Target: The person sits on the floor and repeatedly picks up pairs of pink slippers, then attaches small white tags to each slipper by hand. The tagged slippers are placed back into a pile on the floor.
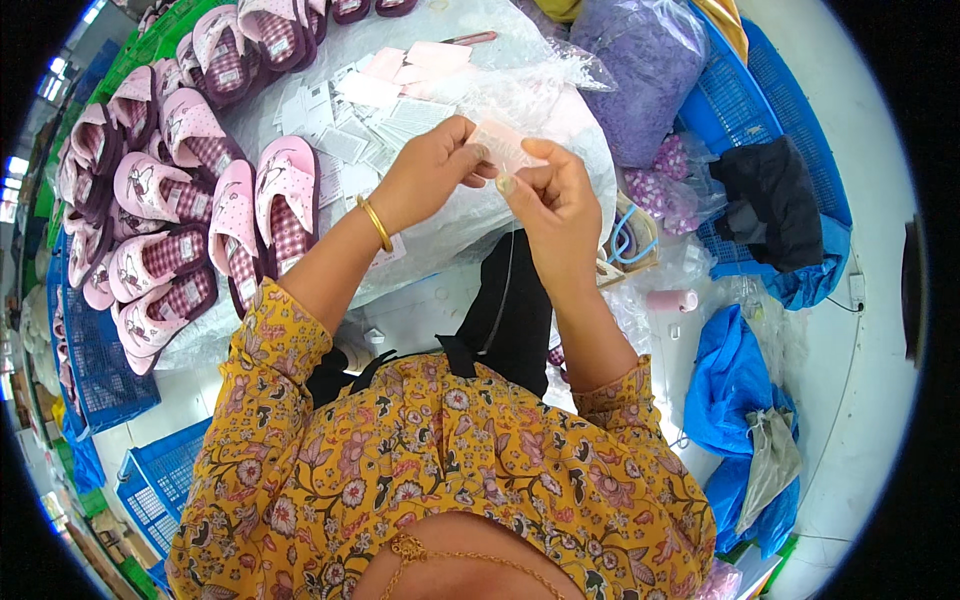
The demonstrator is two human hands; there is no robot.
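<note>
Above the near edge of a plastic-covered table (400,262), both my hands pinch a small pale pink card (505,147). My left hand (432,165), with a gold bangle at the wrist, is closed on the card's left side. On its right side my right hand (558,195) is closed, thumb and fingertips bent together. A thin pale thread (509,270) hangs from beneath the right fingertips toward my lap. Whether a needle is on it, I cannot tell. Closest to my left arm stands a pair of pink slippers (286,190) with checked insoles.
Many more pink slippers (165,190) crowd the table's left side. White paper tags (340,145) and pink cards (440,55) lie scattered beyond my hands. At right are a bagged purple bundle (635,70), blue crates (735,100) and a pink thread spool (672,300).
</note>
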